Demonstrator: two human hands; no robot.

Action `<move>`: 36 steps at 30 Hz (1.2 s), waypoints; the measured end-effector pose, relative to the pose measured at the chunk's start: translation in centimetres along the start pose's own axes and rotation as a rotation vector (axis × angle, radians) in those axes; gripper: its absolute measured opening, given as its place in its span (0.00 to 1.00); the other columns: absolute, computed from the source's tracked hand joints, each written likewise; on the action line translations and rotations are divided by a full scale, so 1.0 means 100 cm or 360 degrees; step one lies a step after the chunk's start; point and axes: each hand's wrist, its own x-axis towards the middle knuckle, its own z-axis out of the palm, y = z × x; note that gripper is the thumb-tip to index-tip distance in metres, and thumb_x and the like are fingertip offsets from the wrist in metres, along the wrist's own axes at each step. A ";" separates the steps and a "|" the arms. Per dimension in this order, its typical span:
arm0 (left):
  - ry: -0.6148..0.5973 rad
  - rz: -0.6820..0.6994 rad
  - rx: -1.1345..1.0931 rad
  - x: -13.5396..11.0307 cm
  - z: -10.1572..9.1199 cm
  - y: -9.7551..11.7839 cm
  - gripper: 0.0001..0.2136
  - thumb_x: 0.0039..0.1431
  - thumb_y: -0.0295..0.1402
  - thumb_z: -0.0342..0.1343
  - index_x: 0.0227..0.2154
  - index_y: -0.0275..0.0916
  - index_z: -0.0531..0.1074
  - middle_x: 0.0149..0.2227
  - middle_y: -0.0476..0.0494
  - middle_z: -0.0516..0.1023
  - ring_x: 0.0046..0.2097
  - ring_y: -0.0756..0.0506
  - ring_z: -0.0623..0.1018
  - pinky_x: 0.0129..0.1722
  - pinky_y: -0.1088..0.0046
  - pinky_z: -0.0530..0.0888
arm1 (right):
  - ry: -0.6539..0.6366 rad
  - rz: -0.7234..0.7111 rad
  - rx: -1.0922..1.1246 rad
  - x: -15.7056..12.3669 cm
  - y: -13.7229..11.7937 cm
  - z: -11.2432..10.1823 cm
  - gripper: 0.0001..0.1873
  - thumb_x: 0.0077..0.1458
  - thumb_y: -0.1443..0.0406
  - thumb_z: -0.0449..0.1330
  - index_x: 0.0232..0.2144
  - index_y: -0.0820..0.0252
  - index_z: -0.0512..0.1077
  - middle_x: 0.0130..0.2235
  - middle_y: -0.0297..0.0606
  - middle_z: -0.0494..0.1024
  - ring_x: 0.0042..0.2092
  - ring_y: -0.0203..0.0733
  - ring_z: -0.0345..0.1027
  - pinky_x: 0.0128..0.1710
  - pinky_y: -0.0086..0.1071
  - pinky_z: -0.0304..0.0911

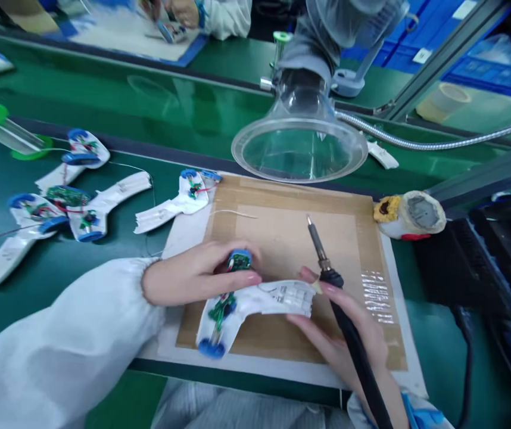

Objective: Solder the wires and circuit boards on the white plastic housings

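My left hand (202, 275) is closed around a white plastic housing (255, 302), gripping it by its wider end. Green circuit boards, wires and blue round parts (211, 348) show on that end. In my right hand (363, 333) lies a soldering iron (354, 345) with a black handle. Its bare metal tip points up and away, apart from the housing. The thumb and fingers of the same hand also touch the housing's narrow ribbed end. My left fingers partly hide the upper board (240, 260).
Beneath my hands is a taped cardboard mat (291, 232). Several similar housings (124, 187) lie left, near a solder spool (18, 140). A fume hood (300, 152) hangs overhead. A tip-cleaning pot (416, 214) stands right, near a black box (443, 268). A co-worker's hand (184, 12) is across.
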 end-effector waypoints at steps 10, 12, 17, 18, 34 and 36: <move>0.1249 -0.0608 0.0789 -0.067 -0.171 -0.018 0.38 0.64 0.66 0.55 0.63 0.40 0.73 0.49 0.37 0.83 0.42 0.38 0.86 0.33 0.65 0.80 | -0.0038 -0.0020 0.0107 -0.003 0.001 0.017 0.35 0.69 0.66 0.72 0.73 0.53 0.68 0.66 0.43 0.85 0.65 0.48 0.82 0.66 0.35 0.79; 0.1088 -0.0493 0.1111 -0.065 -0.152 -0.036 0.37 0.64 0.67 0.56 0.56 0.37 0.77 0.47 0.37 0.84 0.41 0.39 0.85 0.34 0.66 0.78 | -0.0022 -0.0027 0.0108 -0.003 0.002 0.017 0.35 0.69 0.66 0.72 0.73 0.53 0.68 0.65 0.43 0.85 0.64 0.50 0.83 0.65 0.36 0.80; 0.0857 -0.0193 0.1329 -0.062 -0.105 -0.047 0.26 0.73 0.60 0.55 0.39 0.41 0.80 0.36 0.48 0.84 0.31 0.48 0.78 0.33 0.72 0.74 | -0.0050 0.0021 0.0071 -0.005 0.002 0.012 0.37 0.67 0.66 0.73 0.74 0.51 0.67 0.65 0.43 0.85 0.63 0.53 0.84 0.62 0.41 0.84; 0.0934 -0.0117 0.1372 -0.063 -0.104 -0.039 0.25 0.74 0.59 0.54 0.41 0.42 0.81 0.38 0.48 0.86 0.34 0.47 0.80 0.36 0.72 0.75 | -0.0054 0.0030 0.0062 -0.007 0.002 0.011 0.37 0.67 0.66 0.73 0.74 0.50 0.67 0.65 0.43 0.85 0.63 0.52 0.84 0.62 0.41 0.83; 0.0668 0.0827 0.1354 0.010 0.061 0.033 0.13 0.83 0.29 0.51 0.44 0.39 0.81 0.40 0.46 0.86 0.38 0.47 0.84 0.33 0.71 0.80 | 0.0222 0.0561 0.0011 -0.034 0.015 -0.012 0.36 0.67 0.59 0.73 0.72 0.48 0.70 0.66 0.45 0.85 0.64 0.53 0.84 0.61 0.44 0.85; 0.0756 0.0601 0.1454 0.016 0.018 0.017 0.13 0.81 0.28 0.53 0.44 0.40 0.82 0.44 0.44 0.87 0.45 0.44 0.86 0.39 0.71 0.80 | -0.0004 0.0443 -0.0118 -0.038 0.017 -0.012 0.36 0.64 0.56 0.75 0.71 0.47 0.71 0.65 0.45 0.85 0.63 0.57 0.85 0.57 0.45 0.87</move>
